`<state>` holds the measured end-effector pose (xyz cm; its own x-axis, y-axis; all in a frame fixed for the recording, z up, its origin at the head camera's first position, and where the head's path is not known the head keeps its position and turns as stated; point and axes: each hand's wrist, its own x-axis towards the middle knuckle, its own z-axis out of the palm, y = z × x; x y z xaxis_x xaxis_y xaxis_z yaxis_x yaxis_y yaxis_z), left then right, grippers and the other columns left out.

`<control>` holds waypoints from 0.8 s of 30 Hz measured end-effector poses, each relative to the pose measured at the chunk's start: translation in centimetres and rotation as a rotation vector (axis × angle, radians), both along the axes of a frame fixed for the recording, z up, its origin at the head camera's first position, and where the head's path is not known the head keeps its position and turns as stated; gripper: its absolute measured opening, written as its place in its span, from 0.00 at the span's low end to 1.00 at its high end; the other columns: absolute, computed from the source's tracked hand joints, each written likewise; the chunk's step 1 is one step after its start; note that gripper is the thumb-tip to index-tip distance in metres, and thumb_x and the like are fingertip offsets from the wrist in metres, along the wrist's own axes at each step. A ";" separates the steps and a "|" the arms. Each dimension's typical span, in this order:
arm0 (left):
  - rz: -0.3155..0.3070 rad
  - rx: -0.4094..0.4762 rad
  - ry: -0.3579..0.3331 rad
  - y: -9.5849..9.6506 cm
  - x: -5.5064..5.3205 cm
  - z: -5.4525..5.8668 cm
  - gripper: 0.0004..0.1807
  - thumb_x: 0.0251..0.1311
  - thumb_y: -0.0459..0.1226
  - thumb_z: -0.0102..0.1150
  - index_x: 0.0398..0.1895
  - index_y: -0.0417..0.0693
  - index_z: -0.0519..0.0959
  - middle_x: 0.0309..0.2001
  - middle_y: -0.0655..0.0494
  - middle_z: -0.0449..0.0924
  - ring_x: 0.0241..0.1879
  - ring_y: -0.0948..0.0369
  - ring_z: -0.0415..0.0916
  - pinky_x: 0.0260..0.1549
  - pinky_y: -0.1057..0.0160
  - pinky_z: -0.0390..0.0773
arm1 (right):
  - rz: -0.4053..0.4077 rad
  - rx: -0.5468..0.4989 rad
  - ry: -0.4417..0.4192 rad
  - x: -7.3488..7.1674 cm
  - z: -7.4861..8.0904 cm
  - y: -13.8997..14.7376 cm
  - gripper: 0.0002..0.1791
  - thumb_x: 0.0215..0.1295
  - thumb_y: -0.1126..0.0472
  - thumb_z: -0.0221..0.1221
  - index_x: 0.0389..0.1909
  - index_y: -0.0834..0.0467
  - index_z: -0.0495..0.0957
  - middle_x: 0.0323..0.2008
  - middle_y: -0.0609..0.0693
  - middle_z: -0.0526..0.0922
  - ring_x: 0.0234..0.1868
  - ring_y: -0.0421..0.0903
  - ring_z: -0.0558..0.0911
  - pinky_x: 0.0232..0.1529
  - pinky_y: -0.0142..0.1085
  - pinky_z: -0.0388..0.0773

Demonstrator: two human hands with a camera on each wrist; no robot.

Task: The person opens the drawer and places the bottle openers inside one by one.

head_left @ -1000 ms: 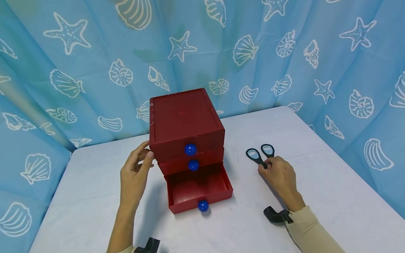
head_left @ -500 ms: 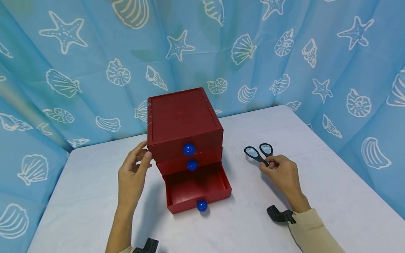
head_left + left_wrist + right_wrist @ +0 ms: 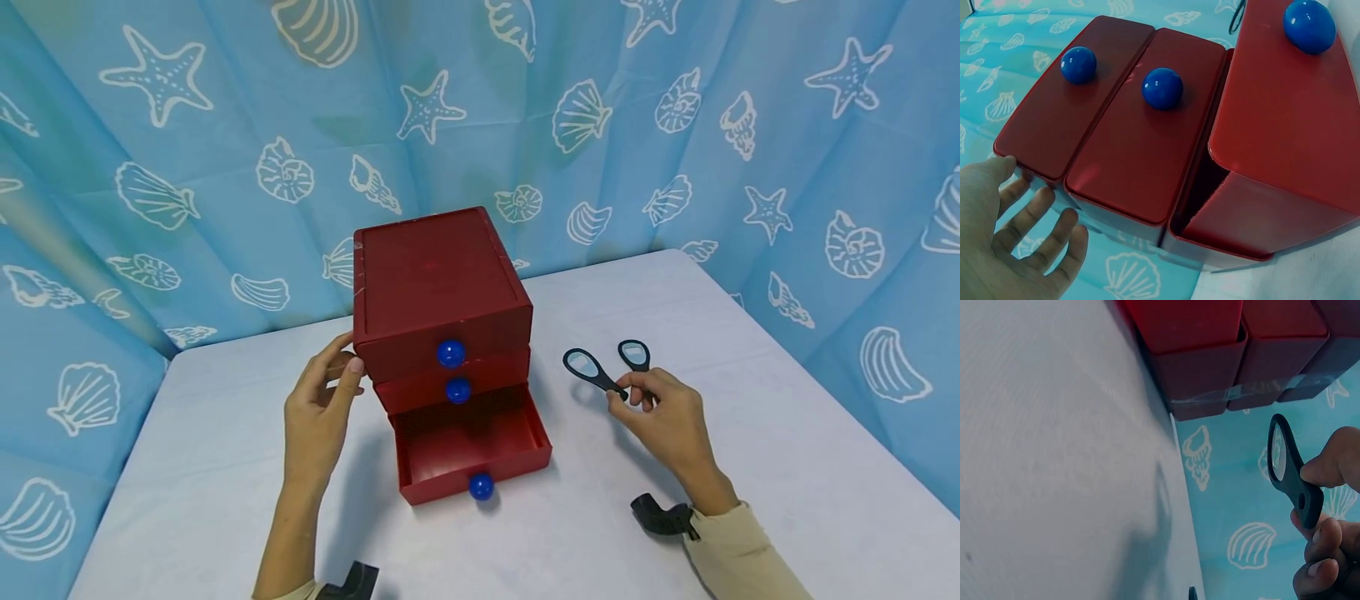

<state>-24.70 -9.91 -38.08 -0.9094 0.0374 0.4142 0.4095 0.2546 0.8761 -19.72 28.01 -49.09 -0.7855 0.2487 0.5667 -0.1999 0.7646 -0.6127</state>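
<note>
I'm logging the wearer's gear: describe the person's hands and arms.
Both the left hand and the right hand are ungloved. The right sleeve is plain beige; only a sliver of beige left sleeve shows at the head view's bottom edge. The black right wrist piece is bent, with no cable visible; the black left wrist piece is partly cut off.

The drawer unit (image 3: 435, 279) is coloured red, its knobs (image 3: 451, 353) blue; the magnifiers (image 3: 597, 373) are rimmed black. Beyond the white worktop's far edge (image 3: 600, 267), a blue curtain (image 3: 465, 158) is printed with white shells and starfish.
</note>
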 end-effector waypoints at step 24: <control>0.001 -0.002 -0.002 -0.2 -0.4 -0.5 0.22 0.73 0.35 0.55 0.68 0.49 0.74 0.48 0.51 0.78 0.47 0.62 0.78 0.43 0.70 0.80 | 0.247 0.029 0.047 1.0 0.8 -2.5 0.12 0.48 0.66 0.74 0.33 0.54 0.83 0.25 0.40 0.71 0.28 0.36 0.71 0.24 0.25 0.64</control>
<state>-25.09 -10.13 -38.58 -0.9102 0.0374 0.4125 0.4077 0.2564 0.8764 -18.73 25.52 -48.31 -0.7931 0.0353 0.6081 -0.4107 0.7063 -0.5766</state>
